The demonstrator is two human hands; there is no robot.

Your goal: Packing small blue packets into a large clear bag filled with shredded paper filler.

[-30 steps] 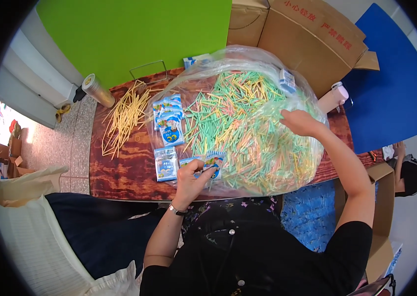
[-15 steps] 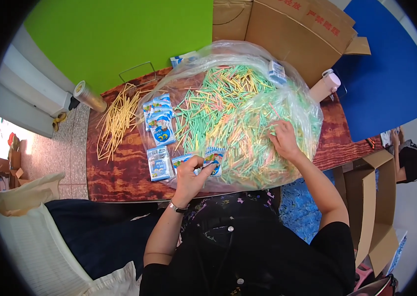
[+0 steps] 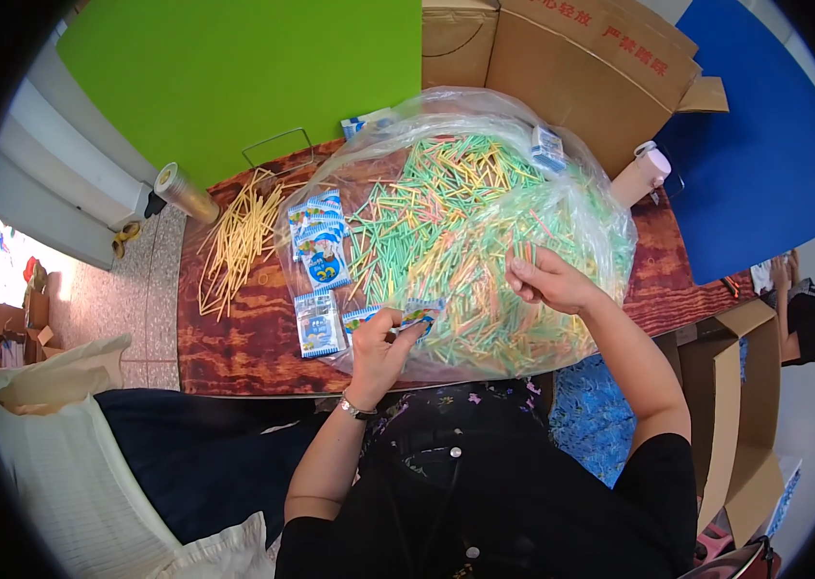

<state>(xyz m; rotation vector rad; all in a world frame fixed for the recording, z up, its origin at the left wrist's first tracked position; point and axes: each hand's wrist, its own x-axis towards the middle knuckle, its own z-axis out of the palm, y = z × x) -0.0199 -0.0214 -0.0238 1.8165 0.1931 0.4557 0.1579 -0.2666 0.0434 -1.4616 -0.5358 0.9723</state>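
Head view, one moment, itemised from the hands outward.

1. Left hand [image 3: 380,349]: grip narrowed on a small flat packet [image 3: 406,316], blue and white, pinched at its near edge between thumb and fingertips. The packet lies at the six-o'clock rim of the bag, touching the plastic. Judged light, thin and limp; film looks slick, so a pinch across a sealed edge should hold better than a flat press.

2. Right hand [image 3: 544,281]: fingers curled and closed over a few thin sticks [image 3: 465,217] from the heap, at about four o'clock within the bag. Exactly how many it holds cannot be told. The sticks, in green, yellow and orange, are judged very light, slender and easily bent or scattered; best gathered in a small bunch near mid-length.

3. Clear plastic bag [image 3: 610,224]: large, soft, crinkled, spread open on the desk [image 3: 234,347] and holding the heap. Likely to slide and sag if pulled by one side.

4. More packets [image 3: 319,246]: stacked at nine o'clock of the bag, one separate packet just below.

5. Loose yellow sticks [image 3: 239,236]: fanned on bare wood at ten o'clock.

6. Tape roll [image 3: 181,190] at the desk's far left corner; cardboard boxes [image 3: 571,58] at twelve o'clock; pink-capped bottle [image 3: 641,174] at two o'clock.
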